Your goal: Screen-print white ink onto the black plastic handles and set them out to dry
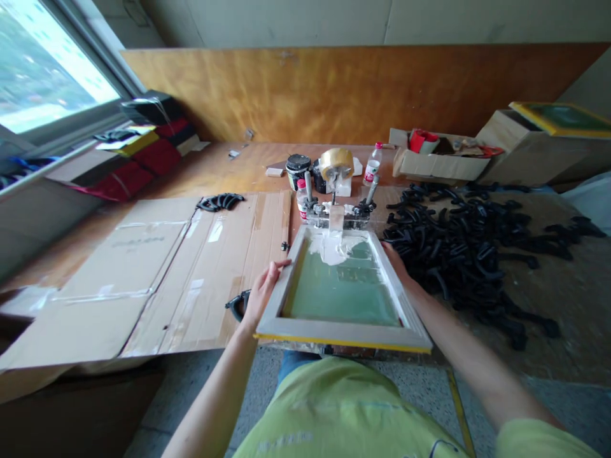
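Observation:
A screen frame [344, 331] with green mesh and white paste near its far end lies in front of me, joined at its far side to a metal clamp stand [337, 216]. My left hand [262, 289] is at the frame's left edge, with a black curved part [235, 306] beside it, partly hidden by the hand; whether it holds that part is unclear. My right hand [396, 262] is at the frame's right edge, its fingers mostly hidden behind the frame, close to a pile of black curved parts [458, 248].
Flattened cardboard [157, 254] covers the left side, with several black parts [222, 202] on it. Behind the stand are a black jar [298, 166], a tape roll [337, 163] and a bottle [373, 166]. An open box [439, 165] stands at the back right.

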Demonstrator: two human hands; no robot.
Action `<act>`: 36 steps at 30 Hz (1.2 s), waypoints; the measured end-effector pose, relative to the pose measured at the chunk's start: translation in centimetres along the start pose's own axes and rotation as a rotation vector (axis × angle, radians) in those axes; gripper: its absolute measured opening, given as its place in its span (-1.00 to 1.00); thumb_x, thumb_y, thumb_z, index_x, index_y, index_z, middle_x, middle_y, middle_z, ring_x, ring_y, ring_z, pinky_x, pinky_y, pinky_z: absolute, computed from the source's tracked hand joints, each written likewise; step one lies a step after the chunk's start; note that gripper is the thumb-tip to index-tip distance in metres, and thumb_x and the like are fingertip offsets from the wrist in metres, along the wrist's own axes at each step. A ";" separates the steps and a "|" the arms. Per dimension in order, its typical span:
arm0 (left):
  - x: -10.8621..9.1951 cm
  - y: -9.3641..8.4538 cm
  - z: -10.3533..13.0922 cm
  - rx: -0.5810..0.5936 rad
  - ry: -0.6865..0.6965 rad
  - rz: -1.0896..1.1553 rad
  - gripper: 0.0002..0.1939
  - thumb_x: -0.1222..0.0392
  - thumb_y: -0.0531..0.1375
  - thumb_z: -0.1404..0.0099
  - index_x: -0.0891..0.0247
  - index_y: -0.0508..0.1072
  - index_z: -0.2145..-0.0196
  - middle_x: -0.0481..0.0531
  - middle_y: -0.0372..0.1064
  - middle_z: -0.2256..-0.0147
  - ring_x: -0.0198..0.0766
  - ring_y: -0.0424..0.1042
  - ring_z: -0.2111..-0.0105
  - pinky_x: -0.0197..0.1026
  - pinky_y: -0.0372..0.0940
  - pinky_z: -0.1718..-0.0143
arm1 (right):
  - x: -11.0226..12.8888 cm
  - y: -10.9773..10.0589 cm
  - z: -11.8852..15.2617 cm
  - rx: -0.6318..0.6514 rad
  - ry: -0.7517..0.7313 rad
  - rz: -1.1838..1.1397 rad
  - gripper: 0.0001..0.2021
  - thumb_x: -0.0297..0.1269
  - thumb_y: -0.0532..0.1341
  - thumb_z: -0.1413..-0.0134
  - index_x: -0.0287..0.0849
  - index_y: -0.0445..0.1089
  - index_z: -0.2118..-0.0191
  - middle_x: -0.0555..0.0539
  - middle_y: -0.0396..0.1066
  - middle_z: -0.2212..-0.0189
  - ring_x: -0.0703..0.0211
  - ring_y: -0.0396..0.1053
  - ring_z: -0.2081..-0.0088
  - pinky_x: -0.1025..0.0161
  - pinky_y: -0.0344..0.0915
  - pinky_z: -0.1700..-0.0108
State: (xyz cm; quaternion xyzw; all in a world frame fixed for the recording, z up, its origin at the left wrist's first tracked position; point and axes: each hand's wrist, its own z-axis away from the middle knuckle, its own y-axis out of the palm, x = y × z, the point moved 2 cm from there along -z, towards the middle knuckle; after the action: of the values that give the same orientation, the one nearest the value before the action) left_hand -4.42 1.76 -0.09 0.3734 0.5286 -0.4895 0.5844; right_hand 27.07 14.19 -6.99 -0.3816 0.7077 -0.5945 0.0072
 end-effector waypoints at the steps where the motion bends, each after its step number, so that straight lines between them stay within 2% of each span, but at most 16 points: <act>1: 1.3 -0.2 0.6 0.029 -0.053 -0.028 -0.37 -0.28 0.12 -0.21 0.28 0.48 0.01 0.07 0.48 0.28 -0.20 0.42 0.31 -0.28 0.28 0.38 | -0.8 -1.0 -0.5 -0.019 0.063 0.025 -0.69 -0.16 0.08 -0.28 -0.30 0.46 0.19 -0.08 0.41 0.16 0.20 0.39 0.18 0.19 0.33 0.02; 3: 3.8 -0.2 1.1 0.042 -0.131 -0.025 -0.28 -0.24 0.20 -0.15 0.26 0.37 -0.15 0.04 0.47 0.35 -0.22 0.41 0.38 -0.29 0.26 0.43 | -1.4 -2.5 -2.0 -0.059 0.164 0.112 -0.79 -0.37 0.09 -0.23 -0.22 0.48 0.31 -0.12 0.44 0.22 0.12 0.38 0.16 0.18 0.33 0.05; 5: 6.1 0.1 1.1 0.043 -0.179 -0.001 -0.17 -0.21 0.24 -0.11 0.23 0.22 -0.25 0.00 0.45 0.40 -0.25 0.39 0.45 -0.30 0.24 0.47 | -0.3 -3.2 -4.2 -0.145 0.174 0.179 -0.80 -0.49 0.11 -0.14 -0.18 0.49 0.27 -0.19 0.43 0.16 0.01 0.34 0.07 0.12 0.30 0.01; 6: 7.0 0.3 0.9 0.049 -0.192 -0.003 -0.15 -0.20 0.24 -0.11 0.21 0.19 -0.27 -0.01 0.45 0.40 -0.27 0.38 0.47 -0.31 0.23 0.48 | 0.8 -3.1 -5.5 -0.185 0.123 0.188 -0.79 -0.48 0.14 -0.12 -0.19 0.47 0.18 -0.22 0.39 0.08 -0.03 0.31 0.01 0.09 0.27 -0.04; 8: 8.6 0.6 0.4 0.060 -0.198 -0.031 -0.20 -0.19 0.22 -0.14 0.18 0.20 -0.26 -0.03 0.44 0.40 -0.28 0.38 0.49 -0.31 0.22 0.49 | 3.4 -2.3 -7.9 -0.203 -0.035 0.170 -0.67 -0.42 0.21 -0.08 -0.22 0.37 -0.01 -0.26 0.29 -0.04 -0.07 0.24 -0.08 0.06 0.24 -0.09; 10: 9.5 0.7 0.0 0.061 -0.193 -0.068 -0.26 -0.18 0.20 -0.16 0.19 0.24 -0.23 -0.04 0.43 0.42 -0.29 0.37 0.49 -0.31 0.22 0.49 | 5.5 -0.8 -9.8 -0.124 -0.133 0.173 -0.60 -0.40 0.25 -0.05 -0.21 0.32 -0.05 -0.26 0.29 -0.03 -0.07 0.24 -0.06 0.07 0.25 -0.06; 12: 10.1 0.6 -0.2 0.054 -0.187 -0.098 -0.30 -0.16 0.19 -0.18 0.20 0.29 -0.20 -0.04 0.42 0.42 -0.29 0.37 0.47 -0.31 0.22 0.48 | 6.5 0.8 -10.7 0.011 -0.121 0.220 -0.72 -0.44 0.24 -0.06 -0.20 0.37 0.06 -0.22 0.39 0.13 -0.04 0.31 0.06 0.13 0.28 0.04; 14: 10.6 0.4 -0.3 0.058 -0.181 -0.117 -0.33 -0.16 0.18 -0.19 0.20 0.31 -0.18 -0.03 0.43 0.41 -0.28 0.37 0.46 -0.32 0.22 0.47 | 6.8 2.0 -10.2 0.119 -0.065 0.276 -0.86 -0.46 0.20 -0.08 -0.21 0.40 0.20 -0.20 0.44 0.27 0.01 0.35 0.17 0.18 0.28 0.12; 17: 11.0 0.2 -0.4 0.068 -0.175 -0.124 -0.35 -0.16 0.16 -0.21 0.19 0.32 -0.18 -0.02 0.43 0.40 -0.29 0.36 0.45 -0.33 0.21 0.48 | 6.9 2.5 -7.6 0.205 -0.132 0.292 -0.89 -0.49 0.15 -0.09 -0.22 0.40 0.29 -0.18 0.45 0.32 0.04 0.35 0.22 0.21 0.25 0.17; 20: 11.3 0.2 -0.4 0.061 -0.179 -0.113 -0.34 -0.16 0.17 -0.20 0.18 0.31 -0.19 -0.03 0.43 0.40 -0.30 0.35 0.46 -0.33 0.20 0.48 | 7.1 1.5 -4.6 0.284 -0.353 0.208 -0.82 -0.55 0.10 -0.07 -0.21 0.41 0.31 -0.15 0.44 0.34 0.06 0.34 0.20 0.22 0.22 0.19; 23: 11.2 0.3 -0.3 0.054 -0.189 -0.099 -0.34 -0.16 0.17 -0.20 0.18 0.31 -0.19 -0.03 0.42 0.41 -0.30 0.34 0.48 -0.32 0.20 0.48 | 7.0 0.2 -3.7 0.377 -0.477 0.095 -0.82 -0.55 0.13 -0.05 -0.17 0.42 0.33 -0.08 0.42 0.37 0.10 0.33 0.23 0.25 0.21 0.22; 25: 10.9 0.4 -0.3 0.051 -0.193 -0.094 -0.33 -0.17 0.17 -0.19 0.20 0.31 -0.19 -0.04 0.41 0.42 -0.30 0.33 0.48 -0.32 0.20 0.48 | 6.8 0.1 -4.3 0.359 -0.436 0.061 -0.86 -0.52 0.16 -0.05 -0.15 0.42 0.35 -0.06 0.42 0.39 0.11 0.33 0.26 0.25 0.22 0.24; 27: 10.5 0.4 -0.2 0.050 -0.195 -0.090 -0.32 -0.16 0.19 -0.18 0.22 0.32 -0.18 -0.04 0.40 0.44 -0.30 0.33 0.49 -0.32 0.19 0.49 | 6.7 0.6 -4.7 0.254 -0.358 0.069 -0.84 -0.53 0.14 -0.06 -0.17 0.43 0.32 -0.09 0.42 0.35 0.09 0.32 0.22 0.22 0.24 0.20; 30: 9.9 0.3 -0.2 0.060 -0.210 -0.070 -0.29 -0.17 0.21 -0.15 0.23 0.32 -0.18 -0.04 0.41 0.46 -0.30 0.34 0.49 -0.32 0.19 0.50 | 6.7 1.9 -3.4 0.140 -0.366 0.076 -0.72 -0.59 0.07 -0.07 -0.20 0.44 0.19 -0.16 0.43 0.24 0.03 0.29 0.10 0.15 0.27 0.10; 33: 9.3 0.4 -0.1 0.089 -0.207 -0.057 -0.27 -0.18 0.21 -0.15 0.23 0.29 -0.19 -0.04 0.42 0.45 -0.30 0.34 0.50 -0.32 0.18 0.50 | 6.8 2.2 -2.0 0.159 -0.434 0.025 -0.73 -0.56 0.09 -0.12 -0.19 0.44 0.13 -0.15 0.44 0.22 0.04 0.31 0.09 0.14 0.29 0.08; 36: 7.8 0.1 0.1 0.124 -0.215 -0.052 -0.23 -0.20 0.21 -0.14 0.25 0.25 -0.22 -0.05 0.43 0.45 -0.32 0.33 0.51 -0.33 0.15 0.51 | 6.9 1.1 -3.9 0.141 -0.356 -0.017 -0.78 -0.41 0.22 -0.13 -0.12 0.44 0.09 -0.09 0.47 0.23 0.07 0.37 0.16 0.17 0.31 0.12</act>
State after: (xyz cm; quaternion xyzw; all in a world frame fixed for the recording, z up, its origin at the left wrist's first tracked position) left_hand -4.60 0.32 -7.80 0.3405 0.4413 -0.5736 0.6003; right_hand 19.80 13.73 -3.69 -0.4854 0.6484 -0.5658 0.1541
